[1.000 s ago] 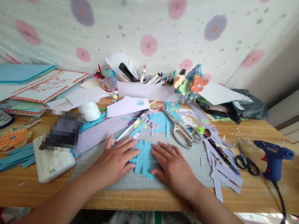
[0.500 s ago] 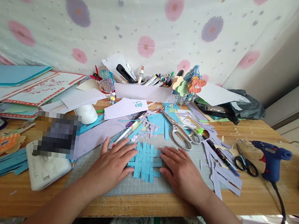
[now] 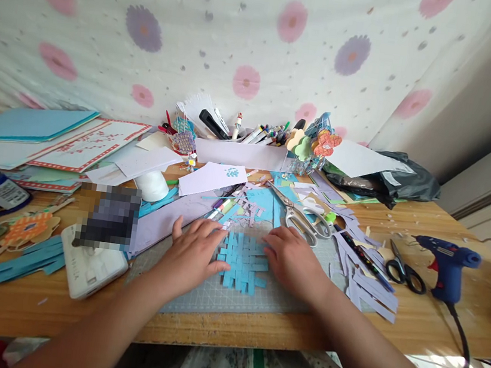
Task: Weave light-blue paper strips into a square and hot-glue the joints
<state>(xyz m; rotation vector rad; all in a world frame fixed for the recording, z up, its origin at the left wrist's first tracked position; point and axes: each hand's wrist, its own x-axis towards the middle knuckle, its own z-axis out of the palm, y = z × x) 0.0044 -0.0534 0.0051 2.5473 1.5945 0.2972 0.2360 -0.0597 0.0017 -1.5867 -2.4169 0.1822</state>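
Observation:
A mat of woven blue paper strips [image 3: 241, 266] lies flat on the grey cutting mat [image 3: 198, 301], its loose strip ends uneven around the edges. At its left edge rests my left hand [image 3: 193, 255], fingers spread and thumb reaching over the strips. My right hand [image 3: 295, 266] is at the upper right edge, its fingers loosely bent with the tips by the strip ends; nothing shows gripped in it. Beyond that hand lie the large silver scissors [image 3: 302, 218], their handles partly behind my fingers.
Lilac paper strips [image 3: 363, 287] and black scissors [image 3: 406, 271] lie to the right, near a blue glue gun [image 3: 451, 268]. At left are a white device [image 3: 93, 272] and blue strips [image 3: 22, 263]. Pens [image 3: 261, 133] stand in a holder behind; paper scraps [image 3: 249, 205] litter the middle.
My hands first drew slightly apart, showing more of the woven mat. Since then my right hand has shifted to the mat's upper right edge, its fingers more bent. The view has swayed.

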